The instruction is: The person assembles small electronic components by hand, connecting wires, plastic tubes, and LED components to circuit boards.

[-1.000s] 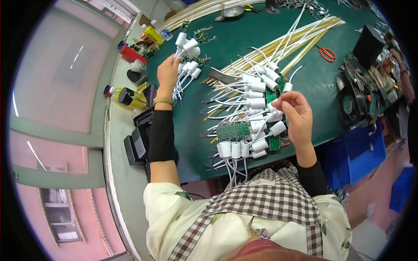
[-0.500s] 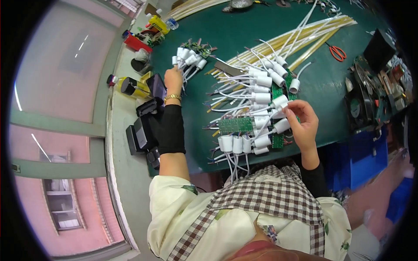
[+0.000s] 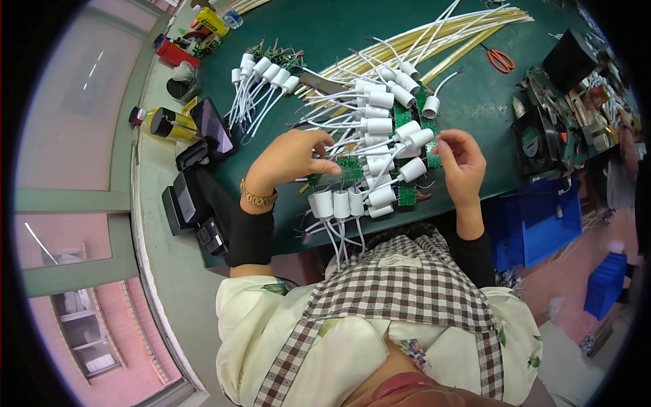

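My left hand [image 3: 291, 157], with a gold watch band at its wrist, is held over the near left of the pile. Its thumb and fingers are apart, close to a green circuit board panel [image 3: 349, 167], and nothing shows between them. My right hand [image 3: 463, 163] is beside the pile's right edge, fingers half curled and thumb apart. Its fingertips are next to a white cylindrical housing [image 3: 420, 138] with a cable. Several similar white housings [image 3: 377, 126] lie in rows, cables leftward, over green boards [image 3: 407, 197]. Nearest me, more housings [image 3: 341, 203] have cables hanging over the table edge.
A second bunch of white housings [image 3: 261, 66] with small boards lies far left. Long yellowish strips [image 3: 434, 41] stretch behind the pile. Red-handled scissors [image 3: 500, 61] lie far right. A phone [image 3: 215, 125], bottles and black boxes line the left edge; a small fan [image 3: 536, 142] stands right.
My left hand has left the far-left bunch of housings and come back toward me, over the circuit board panel. My right hand's fingers have come away from the housing. The view has shifted.
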The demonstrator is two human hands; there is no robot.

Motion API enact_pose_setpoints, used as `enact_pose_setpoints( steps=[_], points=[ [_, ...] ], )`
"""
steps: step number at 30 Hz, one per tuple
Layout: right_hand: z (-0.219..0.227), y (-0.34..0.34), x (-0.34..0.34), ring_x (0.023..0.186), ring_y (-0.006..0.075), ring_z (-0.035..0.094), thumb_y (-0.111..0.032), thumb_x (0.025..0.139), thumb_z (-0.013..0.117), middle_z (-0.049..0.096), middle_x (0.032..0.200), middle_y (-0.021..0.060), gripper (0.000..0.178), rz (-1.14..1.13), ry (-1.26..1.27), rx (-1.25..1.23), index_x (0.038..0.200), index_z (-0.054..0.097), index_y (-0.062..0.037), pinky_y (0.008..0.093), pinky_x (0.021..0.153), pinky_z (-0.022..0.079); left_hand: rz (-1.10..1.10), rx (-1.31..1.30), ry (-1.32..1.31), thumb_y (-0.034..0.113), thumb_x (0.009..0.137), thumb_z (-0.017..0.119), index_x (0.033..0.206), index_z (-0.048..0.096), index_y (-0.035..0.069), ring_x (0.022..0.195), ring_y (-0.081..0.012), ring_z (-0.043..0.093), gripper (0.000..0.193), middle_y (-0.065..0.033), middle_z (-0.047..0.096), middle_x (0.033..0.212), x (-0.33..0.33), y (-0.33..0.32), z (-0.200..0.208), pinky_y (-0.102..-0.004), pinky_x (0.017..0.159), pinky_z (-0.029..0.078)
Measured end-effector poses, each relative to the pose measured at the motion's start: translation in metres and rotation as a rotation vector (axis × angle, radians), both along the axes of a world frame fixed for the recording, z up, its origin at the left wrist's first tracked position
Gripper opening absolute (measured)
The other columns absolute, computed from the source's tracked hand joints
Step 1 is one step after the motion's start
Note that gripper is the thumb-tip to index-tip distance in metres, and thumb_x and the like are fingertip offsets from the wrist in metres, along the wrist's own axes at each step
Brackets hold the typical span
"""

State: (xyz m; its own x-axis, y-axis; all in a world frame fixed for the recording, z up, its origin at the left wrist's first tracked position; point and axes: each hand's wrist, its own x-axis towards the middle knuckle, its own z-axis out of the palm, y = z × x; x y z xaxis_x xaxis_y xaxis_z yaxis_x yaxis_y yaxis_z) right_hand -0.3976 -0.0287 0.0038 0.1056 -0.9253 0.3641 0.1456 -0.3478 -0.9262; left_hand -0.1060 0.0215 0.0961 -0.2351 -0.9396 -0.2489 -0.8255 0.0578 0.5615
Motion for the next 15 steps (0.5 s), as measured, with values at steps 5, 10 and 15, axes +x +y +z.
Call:
enact_pose_setpoints(
  steps=[5,10,15],
  points=[
    [0.014,0.029,0.021,0.063,0.0099,0.059,-0.006,0.092,0.052,0.063,0.075,0.0062,0.021,0.342,-0.128,0.291,0.110,0.059,0.0025,0.0213,0.060,0.050,0.073,-0.112,0.263,0.019,0.067,0.079,0.089,0.060,0.001,0.072,-0.0194,0.054,0.034,-0.0086,0.055,0.079,0.004,0.026,-0.047,-0.0299,0.064,0.045],
    [0.025,0.056,0.052,0.100,0.0151,0.058,-0.008,0.089,0.055,0.061,0.106,0.0110,0.035,0.496,0.064,0.039,0.122,0.050,0.0031,0.0277,0.086,0.046,0.059,-0.241,0.631,0.010,0.068,0.078,0.082,0.057,0.003,0.070,-0.0091,0.046,0.027,-0.0008,0.050,0.084,-0.014,0.051,-0.009,-0.0235,0.062,0.040],
    [0.023,0.058,0.063,0.092,0.0107,0.055,-0.017,0.095,0.049,0.060,0.102,0.0059,0.032,0.683,-0.049,0.171,0.119,0.051,0.0047,0.0257,0.080,0.045,0.193,-0.152,0.786,0.009,0.068,0.080,0.088,0.059,0.000,0.077,-0.0068,0.047,0.030,-0.0019,0.055,0.093,-0.030,0.051,-0.004,-0.0201,0.066,0.039]
  ],
)
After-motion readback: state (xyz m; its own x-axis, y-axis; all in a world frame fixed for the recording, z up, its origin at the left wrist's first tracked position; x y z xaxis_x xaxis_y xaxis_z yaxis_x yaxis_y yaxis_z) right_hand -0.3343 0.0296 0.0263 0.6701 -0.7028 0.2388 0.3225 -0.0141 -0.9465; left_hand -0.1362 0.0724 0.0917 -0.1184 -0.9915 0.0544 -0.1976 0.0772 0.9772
